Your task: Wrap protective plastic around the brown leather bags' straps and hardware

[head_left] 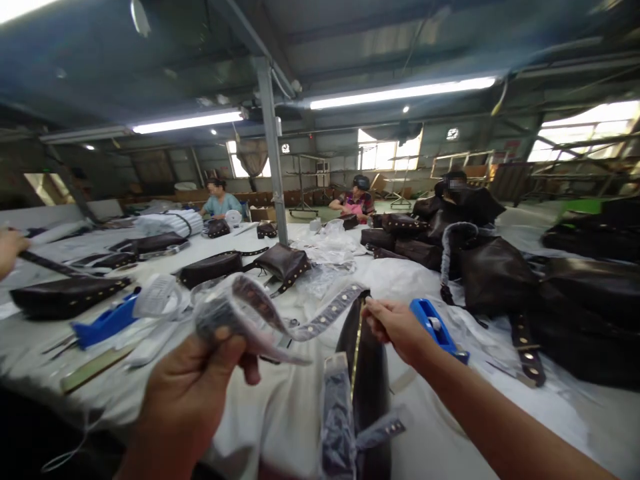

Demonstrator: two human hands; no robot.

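Between my hands runs a dark studded strap (325, 317), wrapped in clear film and coiled at its left end. My left hand (195, 380) pinches the coiled, film-covered part between thumb and fingers. The fingers of my right hand (395, 327) are closed at the upper end of a dark brown leather bag (373, 373), where the strap meets it. The bag stands on the table with a gold zipper (357, 350) along its top. A wrapped strap piece (337, 420) hangs over its near side. What exactly lies under my right fingertips is hidden.
Blue tape dispensers lie to the right (435, 327) and left (107, 321), the left one by a white fan (159, 297). Dark bags (500, 273) are piled at right. Another person's hand (11, 250) shows at the left edge; several people sit across the table.
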